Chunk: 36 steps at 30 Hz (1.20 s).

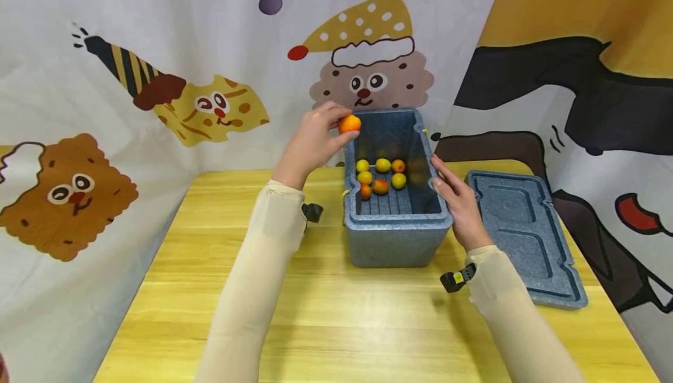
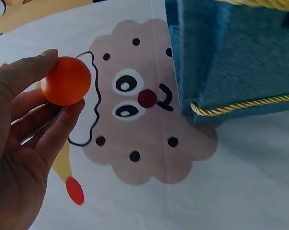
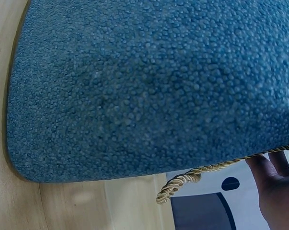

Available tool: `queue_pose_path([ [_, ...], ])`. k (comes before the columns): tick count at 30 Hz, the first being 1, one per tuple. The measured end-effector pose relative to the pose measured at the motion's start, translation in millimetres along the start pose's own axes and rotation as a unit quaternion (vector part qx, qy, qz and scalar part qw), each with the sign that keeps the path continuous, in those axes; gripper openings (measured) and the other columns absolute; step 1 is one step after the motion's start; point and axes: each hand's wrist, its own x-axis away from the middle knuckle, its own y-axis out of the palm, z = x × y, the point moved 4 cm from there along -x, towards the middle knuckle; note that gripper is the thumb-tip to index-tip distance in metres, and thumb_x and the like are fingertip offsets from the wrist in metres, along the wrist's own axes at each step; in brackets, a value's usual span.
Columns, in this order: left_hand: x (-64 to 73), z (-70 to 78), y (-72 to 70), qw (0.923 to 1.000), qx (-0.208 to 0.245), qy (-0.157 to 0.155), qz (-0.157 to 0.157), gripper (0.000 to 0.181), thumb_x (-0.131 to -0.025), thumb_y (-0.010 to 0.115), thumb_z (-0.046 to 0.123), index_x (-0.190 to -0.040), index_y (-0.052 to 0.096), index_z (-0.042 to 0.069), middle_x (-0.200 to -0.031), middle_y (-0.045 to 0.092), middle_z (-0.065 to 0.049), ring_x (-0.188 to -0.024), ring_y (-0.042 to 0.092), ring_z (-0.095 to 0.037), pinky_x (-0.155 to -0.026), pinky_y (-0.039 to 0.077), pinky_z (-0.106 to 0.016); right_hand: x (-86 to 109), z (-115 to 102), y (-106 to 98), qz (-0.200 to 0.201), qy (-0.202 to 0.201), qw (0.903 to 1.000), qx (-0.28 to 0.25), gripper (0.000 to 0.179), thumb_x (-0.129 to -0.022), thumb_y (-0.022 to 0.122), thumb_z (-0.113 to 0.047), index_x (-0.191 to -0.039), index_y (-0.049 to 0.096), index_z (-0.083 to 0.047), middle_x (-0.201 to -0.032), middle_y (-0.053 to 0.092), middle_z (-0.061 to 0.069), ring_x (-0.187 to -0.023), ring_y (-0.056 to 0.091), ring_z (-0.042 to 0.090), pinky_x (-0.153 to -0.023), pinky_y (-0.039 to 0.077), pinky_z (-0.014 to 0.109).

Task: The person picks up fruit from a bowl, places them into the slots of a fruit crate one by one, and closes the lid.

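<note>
Above the left rim of a grey foam box [image 1: 398,244], my left hand [image 1: 315,138] pinches a small orange ball [image 1: 349,124] between thumb and fingertips. In the left wrist view, this ball [image 2: 66,81] looks smooth and evenly round, apart from the box. On the box's right side, my right hand [image 1: 462,208] rests with fairly straight fingers against the rim. Several small yellow and orange balls [image 1: 382,165] lie on the ribbed floor inside the box. In the right wrist view, part of the right hand [image 3: 278,191] shows beside a twisted rope [image 3: 221,165] along the foam wall.
A grey foam lid [image 1: 526,231] lies on the wooden table [image 1: 326,324] to the right of the box. Behind the table hangs a white cloth [image 1: 221,15] with cartoon prints. Gold rope [image 2: 245,105] runs along the box's outer side.
</note>
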Motion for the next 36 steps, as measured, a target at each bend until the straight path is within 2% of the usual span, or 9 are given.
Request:
queue_pose_path([
  [8, -19.8, 14.2, 8.3, 0.999, -0.024, -0.002, -0.038, 0.043, -0.093, 0.07, 0.029, -0.126, 0.064, 0.002, -0.117, 0.059, -0.008, -0.101, 0.056, -0.02, -0.089, 0.047, -0.025, -1.8, 0.2, 1.4, -0.001, 0.001, 1.0, 0.004, 0.048, -0.104, 0.052, -0.026, -0.151, 0.042, -0.018, -0.157, 0.031, -0.003, -0.144, 0.023, 0.016, -0.116, 0.021, 0.036],
  [13, -29.9, 20.6, 17.2, 0.9981, -0.031, -0.003, -0.054, 0.045, -0.093, 0.07, 0.029, -0.127, 0.063, 0.001, -0.118, 0.059, -0.008, -0.101, 0.055, -0.021, -0.089, 0.046, -0.026, -2.5, 0.5, 0.6, 0.002, 0.004, 1.0, 0.007, 0.049, -0.103, 0.053, -0.028, -0.15, 0.043, -0.019, -0.157, 0.031, -0.004, -0.144, 0.023, 0.015, -0.113, 0.025, 0.027],
  [17, -34.6, 23.5, 24.5, 0.9964, -0.04, -0.015, -0.074, 0.045, -0.094, 0.068, 0.032, -0.128, 0.063, 0.004, -0.117, 0.058, -0.006, -0.1, 0.054, -0.02, -0.089, 0.045, -0.026, -2.9, 1.1, -0.3, 0.002, 0.001, 1.0, 0.009, 0.049, -0.103, 0.053, -0.028, -0.15, 0.043, -0.018, -0.157, 0.032, -0.004, -0.144, 0.024, 0.016, -0.109, 0.028, 0.018],
  [20, -37.4, 25.2, 29.5, 0.995, -0.045, -0.022, -0.086, 0.044, -0.094, 0.067, 0.033, -0.128, 0.063, 0.005, -0.116, 0.058, -0.005, -0.099, 0.053, -0.019, -0.088, 0.045, -0.026, -3.0, 1.3, -0.6, 0.002, 0.0, 1.0, 0.009, 0.049, -0.104, 0.053, -0.028, -0.151, 0.043, -0.017, -0.157, 0.032, -0.003, -0.144, 0.024, 0.016, -0.111, 0.027, 0.022],
  [25, -43.5, 28.0, 38.5, 0.9945, -0.044, -0.011, -0.095, 0.041, -0.094, 0.068, 0.029, -0.126, 0.064, 0.004, -0.115, 0.058, -0.006, -0.097, 0.053, -0.019, -0.087, 0.045, -0.026, -1.2, 0.2, -0.4, 0.0, 0.0, 1.0, 0.003, 0.049, -0.104, 0.052, -0.026, -0.151, 0.042, -0.017, -0.158, 0.03, -0.002, -0.145, 0.022, 0.017, -0.117, 0.019, 0.038],
  [36, -57.4, 28.9, 52.4, 0.9912, -0.056, -0.035, -0.115, 0.043, -0.095, 0.067, 0.033, -0.128, 0.064, 0.006, -0.119, 0.059, -0.003, -0.102, 0.053, -0.017, -0.09, 0.044, -0.023, -0.8, 0.8, -0.6, 0.004, 0.004, 1.0, 0.001, 0.048, -0.104, 0.052, -0.025, -0.151, 0.043, -0.017, -0.157, 0.031, -0.003, -0.144, 0.023, 0.016, -0.116, 0.021, 0.035],
])
